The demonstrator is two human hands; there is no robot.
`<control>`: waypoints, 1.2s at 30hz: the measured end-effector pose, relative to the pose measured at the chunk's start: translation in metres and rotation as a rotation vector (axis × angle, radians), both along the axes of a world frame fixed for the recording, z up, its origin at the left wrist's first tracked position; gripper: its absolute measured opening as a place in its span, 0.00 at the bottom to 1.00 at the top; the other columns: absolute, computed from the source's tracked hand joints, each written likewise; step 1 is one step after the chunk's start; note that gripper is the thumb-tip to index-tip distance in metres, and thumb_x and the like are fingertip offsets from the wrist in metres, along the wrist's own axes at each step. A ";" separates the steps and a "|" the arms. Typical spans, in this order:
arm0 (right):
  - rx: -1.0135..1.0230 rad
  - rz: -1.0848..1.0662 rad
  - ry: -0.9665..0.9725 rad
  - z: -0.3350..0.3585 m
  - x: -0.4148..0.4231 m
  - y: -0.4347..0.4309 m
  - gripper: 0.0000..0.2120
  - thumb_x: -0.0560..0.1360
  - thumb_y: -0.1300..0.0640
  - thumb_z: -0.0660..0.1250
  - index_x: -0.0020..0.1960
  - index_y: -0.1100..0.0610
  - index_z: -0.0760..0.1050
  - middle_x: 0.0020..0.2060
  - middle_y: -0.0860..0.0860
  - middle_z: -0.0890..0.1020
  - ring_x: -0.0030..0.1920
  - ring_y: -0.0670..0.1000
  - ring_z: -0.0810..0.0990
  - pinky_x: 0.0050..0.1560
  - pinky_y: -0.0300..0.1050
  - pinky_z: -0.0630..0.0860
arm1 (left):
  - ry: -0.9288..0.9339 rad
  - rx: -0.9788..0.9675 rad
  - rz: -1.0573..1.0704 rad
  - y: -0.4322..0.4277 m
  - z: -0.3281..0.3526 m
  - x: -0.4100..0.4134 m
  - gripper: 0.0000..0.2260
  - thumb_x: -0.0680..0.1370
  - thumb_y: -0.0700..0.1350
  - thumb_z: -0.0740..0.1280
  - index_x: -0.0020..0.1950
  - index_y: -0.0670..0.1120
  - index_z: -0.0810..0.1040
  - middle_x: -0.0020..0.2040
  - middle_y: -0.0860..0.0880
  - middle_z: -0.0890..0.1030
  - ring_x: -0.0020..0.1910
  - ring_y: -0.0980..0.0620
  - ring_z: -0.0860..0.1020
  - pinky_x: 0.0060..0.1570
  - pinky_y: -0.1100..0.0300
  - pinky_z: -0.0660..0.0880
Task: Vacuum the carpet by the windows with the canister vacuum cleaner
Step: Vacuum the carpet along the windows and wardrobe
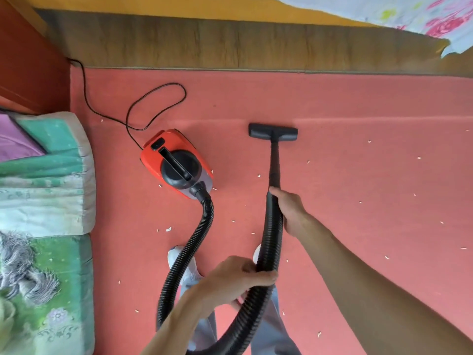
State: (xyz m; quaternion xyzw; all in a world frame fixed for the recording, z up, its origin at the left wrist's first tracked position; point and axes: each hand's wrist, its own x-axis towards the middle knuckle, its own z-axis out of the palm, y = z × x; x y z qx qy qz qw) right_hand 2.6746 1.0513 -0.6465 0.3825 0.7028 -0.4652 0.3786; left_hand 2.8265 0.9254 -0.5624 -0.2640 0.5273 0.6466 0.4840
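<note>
A red and black canister vacuum (176, 162) sits on the pink carpet (358, 103), left of centre. Its black ribbed hose (202, 226) loops down past my feet and back up to a black wand (274, 162). The flat floor nozzle (272, 132) lies on the carpet ahead of me. My right hand (289, 211) grips the top of the hose where it meets the wand. My left hand (238, 278) grips the hose lower down, near my legs. Several small white scraps (168, 229) are scattered over the carpet.
A bed with green floral bedding (43, 201) borders the carpet on the left. A wooden board (230, 42) runs along the far edge, with a floral curtain (435, 19) at the top right. The vacuum's black cord (153, 106) loops toward the far left corner.
</note>
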 end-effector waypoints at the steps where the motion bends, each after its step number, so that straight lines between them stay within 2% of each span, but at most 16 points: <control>1: 0.009 0.005 -0.021 0.006 0.009 0.005 0.13 0.73 0.53 0.70 0.47 0.63 0.79 0.37 0.57 0.80 0.34 0.55 0.78 0.40 0.49 0.77 | -0.009 0.036 -0.055 -0.007 0.003 0.001 0.22 0.68 0.61 0.75 0.49 0.44 0.83 0.38 0.52 0.83 0.37 0.52 0.81 0.38 0.60 0.78; 3: 0.000 -0.009 -0.057 0.020 0.025 0.017 0.13 0.73 0.55 0.69 0.48 0.66 0.80 0.38 0.58 0.80 0.35 0.55 0.78 0.39 0.47 0.75 | -0.002 0.087 -0.145 -0.025 0.009 0.001 0.21 0.66 0.64 0.75 0.47 0.48 0.84 0.38 0.55 0.83 0.36 0.54 0.79 0.37 0.63 0.73; 6: -0.041 -0.043 -0.080 0.035 0.041 0.031 0.11 0.75 0.60 0.67 0.48 0.69 0.79 0.37 0.59 0.80 0.34 0.53 0.78 0.34 0.42 0.77 | -0.013 0.148 -0.197 -0.045 0.014 0.000 0.14 0.70 0.62 0.74 0.44 0.52 0.84 0.38 0.55 0.81 0.37 0.57 0.78 0.35 0.65 0.72; 8: -0.067 -0.036 -0.086 0.034 0.042 0.032 0.10 0.76 0.60 0.66 0.47 0.68 0.79 0.37 0.58 0.81 0.35 0.53 0.79 0.38 0.44 0.77 | -0.025 0.142 -0.232 -0.046 0.014 0.000 0.13 0.71 0.62 0.75 0.40 0.53 0.83 0.38 0.54 0.81 0.38 0.56 0.78 0.35 0.65 0.74; 12: -0.081 -0.016 -0.084 0.012 0.025 0.018 0.12 0.75 0.57 0.68 0.50 0.67 0.80 0.41 0.59 0.82 0.40 0.56 0.80 0.46 0.51 0.78 | 0.006 0.064 -0.211 -0.033 0.005 0.003 0.20 0.71 0.62 0.74 0.47 0.45 0.82 0.37 0.54 0.81 0.38 0.55 0.79 0.38 0.62 0.75; 15: -0.066 -0.038 -0.065 -0.006 0.013 0.009 0.14 0.75 0.53 0.70 0.51 0.65 0.80 0.40 0.57 0.83 0.39 0.55 0.81 0.49 0.53 0.80 | 0.030 0.005 -0.105 -0.019 -0.003 0.009 0.13 0.75 0.60 0.71 0.44 0.50 0.79 0.35 0.57 0.80 0.36 0.59 0.80 0.37 0.65 0.75; 19: -0.037 -0.029 -0.052 -0.013 0.015 0.009 0.15 0.74 0.51 0.71 0.50 0.64 0.80 0.42 0.59 0.84 0.39 0.57 0.81 0.51 0.56 0.80 | 0.035 -0.067 -0.016 -0.006 -0.012 0.024 0.16 0.72 0.62 0.72 0.45 0.50 0.80 0.36 0.55 0.80 0.38 0.56 0.80 0.43 0.59 0.75; 21: -0.031 -0.009 -0.061 -0.011 0.028 0.015 0.13 0.75 0.51 0.70 0.47 0.62 0.80 0.43 0.60 0.85 0.39 0.56 0.82 0.50 0.54 0.80 | 0.034 -0.075 -0.067 -0.004 -0.009 0.031 0.15 0.73 0.61 0.72 0.43 0.50 0.80 0.35 0.55 0.80 0.36 0.57 0.79 0.41 0.61 0.75; 24: 0.000 0.010 -0.106 -0.004 0.060 0.026 0.11 0.76 0.54 0.69 0.46 0.62 0.79 0.44 0.61 0.85 0.40 0.57 0.82 0.52 0.56 0.81 | -0.017 -0.034 -0.157 -0.007 0.005 0.038 0.13 0.74 0.58 0.73 0.40 0.49 0.79 0.33 0.55 0.82 0.33 0.60 0.81 0.36 0.64 0.76; 26: 0.032 0.020 -0.136 0.005 0.083 0.030 0.11 0.75 0.56 0.68 0.47 0.65 0.80 0.42 0.62 0.84 0.39 0.57 0.82 0.51 0.56 0.80 | -0.040 -0.003 -0.245 -0.014 0.018 0.041 0.14 0.73 0.58 0.74 0.37 0.50 0.80 0.32 0.56 0.82 0.34 0.57 0.81 0.35 0.65 0.76; 28: 0.041 -0.001 -0.155 0.018 0.105 0.031 0.11 0.74 0.59 0.67 0.48 0.69 0.79 0.38 0.63 0.82 0.37 0.58 0.80 0.48 0.58 0.80 | -0.058 0.012 -0.346 -0.025 0.033 0.044 0.15 0.72 0.61 0.74 0.36 0.50 0.82 0.34 0.54 0.83 0.37 0.54 0.81 0.35 0.66 0.75; 31: 0.009 -0.070 -0.228 0.039 0.133 0.031 0.08 0.74 0.62 0.66 0.46 0.69 0.77 0.36 0.62 0.81 0.37 0.59 0.79 0.50 0.60 0.80 | -0.061 -0.002 -0.465 -0.044 0.059 0.049 0.18 0.70 0.63 0.73 0.44 0.48 0.84 0.42 0.50 0.84 0.40 0.51 0.80 0.38 0.64 0.75; 33: -0.042 -0.139 -0.308 0.050 0.148 0.030 0.08 0.73 0.62 0.66 0.48 0.67 0.77 0.32 0.61 0.80 0.36 0.59 0.79 0.51 0.61 0.79 | -0.063 -0.002 -0.478 -0.057 0.076 0.051 0.18 0.72 0.61 0.73 0.46 0.46 0.85 0.42 0.48 0.84 0.39 0.51 0.80 0.40 0.62 0.75; 36: -0.076 -0.188 -0.379 0.065 0.164 0.027 0.06 0.74 0.62 0.64 0.48 0.65 0.75 0.30 0.58 0.80 0.34 0.57 0.79 0.49 0.56 0.77 | -0.085 0.023 -0.411 -0.071 0.097 0.055 0.10 0.73 0.57 0.74 0.37 0.52 0.84 0.36 0.52 0.83 0.34 0.55 0.80 0.37 0.65 0.76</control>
